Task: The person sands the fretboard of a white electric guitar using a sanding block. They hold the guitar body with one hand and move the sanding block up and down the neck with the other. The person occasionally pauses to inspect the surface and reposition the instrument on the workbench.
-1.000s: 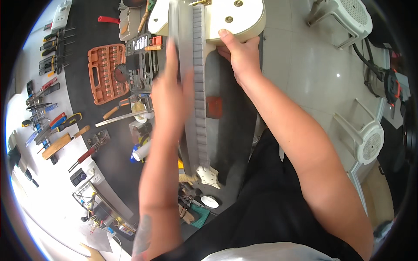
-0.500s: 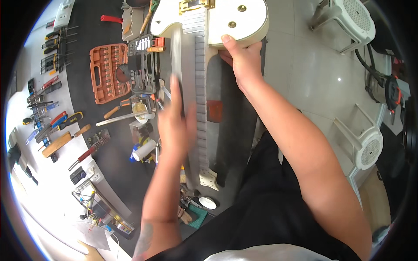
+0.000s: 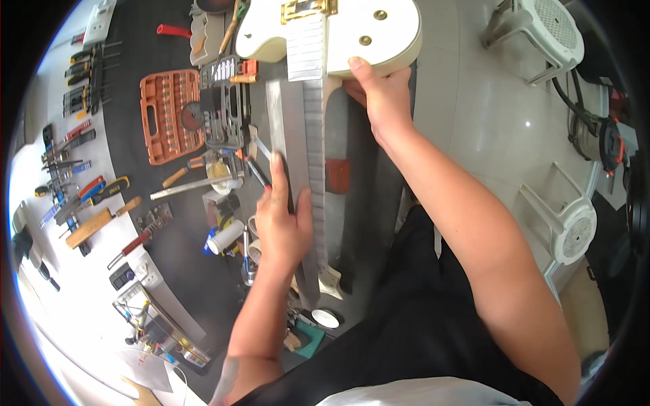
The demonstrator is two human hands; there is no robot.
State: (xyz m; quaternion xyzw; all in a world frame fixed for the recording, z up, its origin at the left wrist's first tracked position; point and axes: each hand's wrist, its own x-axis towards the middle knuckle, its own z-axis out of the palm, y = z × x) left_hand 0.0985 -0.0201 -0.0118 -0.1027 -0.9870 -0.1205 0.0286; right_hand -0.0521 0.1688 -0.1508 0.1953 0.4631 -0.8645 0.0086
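A white electric guitar (image 3: 396, 44) with gold hardware lies lengthwise, its body at the far end and its headstock (image 3: 330, 283) near me. My left hand (image 3: 284, 223) is closed around a long straight grey metal bar (image 3: 292, 128), thumb on one side and index finger stretched along the other. The bar lies lengthwise along the fretboard (image 3: 315, 115), covering part of its left side; the upper frets show beyond the bar's far end. My right hand (image 3: 384, 95) grips the lower edge of the guitar body beside the neck joint, thumb on top, other fingers partly hidden beneath.
Left of the neck, the dark bench holds an orange socket case (image 3: 152, 118), a dark tool case (image 3: 223, 111), a white bottle (image 3: 225, 237) and several hand tools. A small white dish (image 3: 325, 318) sits near the headstock. White plastic stools (image 3: 575, 233) stand on the right.
My left hand and the metal bar have slid toward me along the neck, uncovering frets near the body. My right hand keeps its hold, and the guitar has barely shifted.
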